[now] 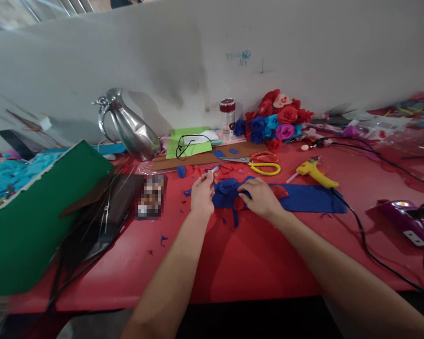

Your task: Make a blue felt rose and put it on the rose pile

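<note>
My left hand is closed in a pinch, and a small whitish tip shows by its thumb; what it grips is too small to make out. To its right, my right hand bends its fingers onto a dark blue crepe paper piece. Beneath the hands lies a long blue crepe paper strip, with red paper pieces on and beside it. Just beyond the hands are scissors with yellow and orange handles. A yellow glue gun rests right of them.
Paper flowers, a glass jar, eyeglasses and a steel jug stand or lie along the wall. At left are a green board and a blurred-out rectangular item. A purple power strip with cords is at right.
</note>
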Action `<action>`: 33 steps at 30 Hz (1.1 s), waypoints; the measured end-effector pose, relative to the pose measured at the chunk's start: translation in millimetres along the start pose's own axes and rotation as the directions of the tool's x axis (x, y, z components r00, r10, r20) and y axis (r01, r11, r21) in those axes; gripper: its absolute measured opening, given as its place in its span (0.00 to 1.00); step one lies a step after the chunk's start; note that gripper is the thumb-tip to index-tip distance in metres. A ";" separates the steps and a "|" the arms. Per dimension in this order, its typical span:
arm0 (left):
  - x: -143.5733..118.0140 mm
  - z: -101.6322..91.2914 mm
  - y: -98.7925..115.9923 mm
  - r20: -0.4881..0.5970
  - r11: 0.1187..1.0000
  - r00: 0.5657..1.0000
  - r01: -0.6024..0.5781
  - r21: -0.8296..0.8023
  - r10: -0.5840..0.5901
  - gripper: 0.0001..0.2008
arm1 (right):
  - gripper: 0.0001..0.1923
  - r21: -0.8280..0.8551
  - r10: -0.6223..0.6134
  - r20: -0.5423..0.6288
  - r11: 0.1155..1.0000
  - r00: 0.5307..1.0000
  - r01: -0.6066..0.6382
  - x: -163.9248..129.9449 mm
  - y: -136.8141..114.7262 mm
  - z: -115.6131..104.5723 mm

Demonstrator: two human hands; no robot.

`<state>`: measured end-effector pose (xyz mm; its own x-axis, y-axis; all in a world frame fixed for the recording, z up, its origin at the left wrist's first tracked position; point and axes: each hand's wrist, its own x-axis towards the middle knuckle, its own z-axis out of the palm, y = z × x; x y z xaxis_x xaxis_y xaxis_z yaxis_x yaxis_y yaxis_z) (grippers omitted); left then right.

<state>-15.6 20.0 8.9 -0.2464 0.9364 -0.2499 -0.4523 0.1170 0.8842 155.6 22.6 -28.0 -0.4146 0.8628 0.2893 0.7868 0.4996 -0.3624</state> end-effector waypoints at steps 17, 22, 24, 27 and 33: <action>10.9 -11.0 -18.7 0.068 0.809 0.978 -0.202 0.552 0.198 0.15 | 0.05 0.065 0.094 -0.164 0.994 0.982 -0.085 2.7 11.1 -4.5; 6.6 -5.7 -15.4 0.036 0.882 0.963 -0.260 0.393 0.268 0.13 | 0.10 0.310 0.199 -0.163 0.940 0.966 -0.142 4.5 7.2 -12.8; 2.1 -1.7 -13.9 0.097 0.932 0.982 -0.186 0.310 0.163 0.10 | 0.13 0.528 0.272 -0.041 0.823 0.961 -0.211 4.8 3.3 -15.2; -5.9 4.1 -12.3 0.236 0.967 0.968 0.017 0.253 -0.079 0.13 | 0.16 0.759 0.293 0.174 0.568 0.940 -0.318 4.8 -3.0 -19.0; -13.3 10.5 -11.9 0.222 0.978 0.970 0.049 0.205 -0.095 0.12 | 0.17 0.801 0.261 0.276 0.469 0.925 -0.372 4.2 -10.4 -23.6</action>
<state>2.0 9.6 5.8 -0.0058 0.9709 -0.2393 -0.2784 0.2283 0.9329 156.4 19.2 -2.1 -0.3041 0.9499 -0.0717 0.1566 -0.0244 -0.9874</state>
